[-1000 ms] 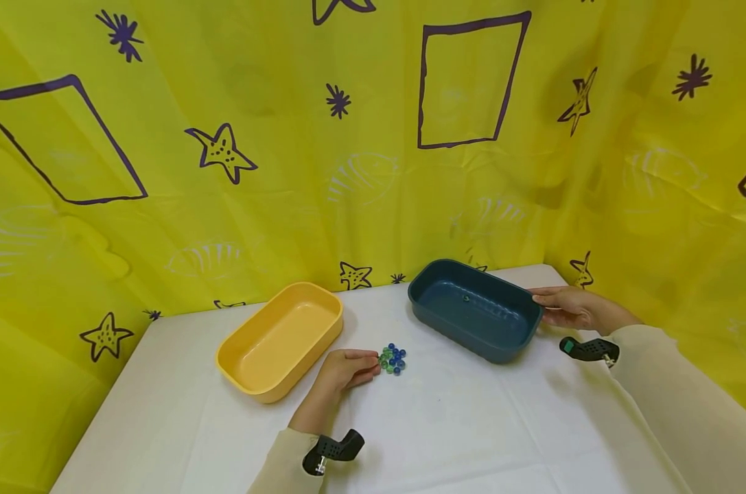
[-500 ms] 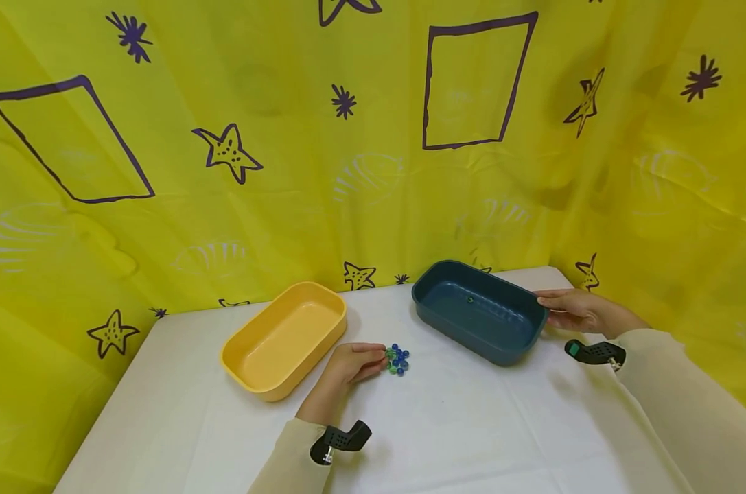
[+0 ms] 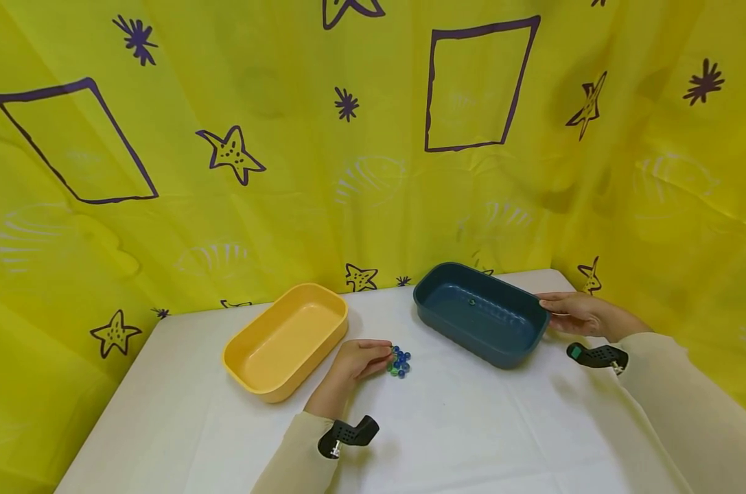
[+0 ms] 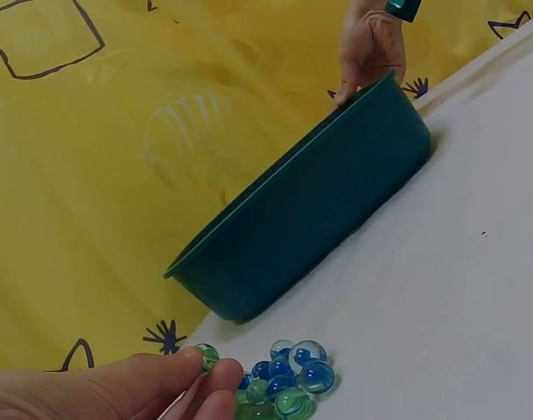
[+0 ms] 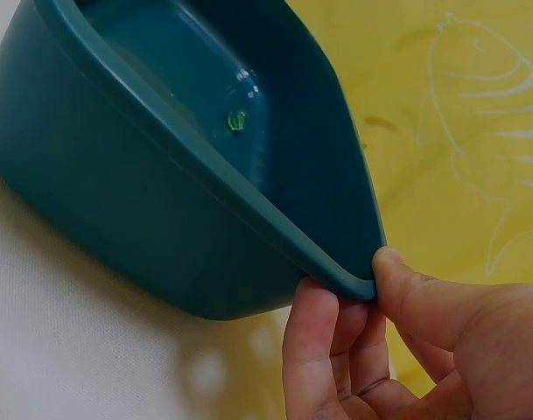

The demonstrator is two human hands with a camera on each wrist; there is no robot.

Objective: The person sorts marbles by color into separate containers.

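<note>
My left hand [image 3: 362,360] pinches a green marble [image 4: 208,357] between thumb and finger, right beside a pile of blue and green glass marbles [image 4: 291,378] on the table. At the right, my right hand [image 3: 579,314] grips the rim of a dark teal basin [image 5: 143,210], thumb over the edge and fingers beneath the lip. One green marble [image 5: 237,121] lies on the bottom of that basin. To the left of the pile stands a yellow basin [image 3: 286,336], tilted at an angle to the table edge.
A white cloth [image 3: 447,432] covers the table. Yellow curtains [image 3: 286,206] with purple star drawings hang close behind and along both sides. Black wrist mounts [image 3: 348,436] sit on both forearms.
My left hand has taken a green marble from the pile's edge into its fingertips. My right hand keeps its hold on the teal basin. The whole head view has shifted slightly.
</note>
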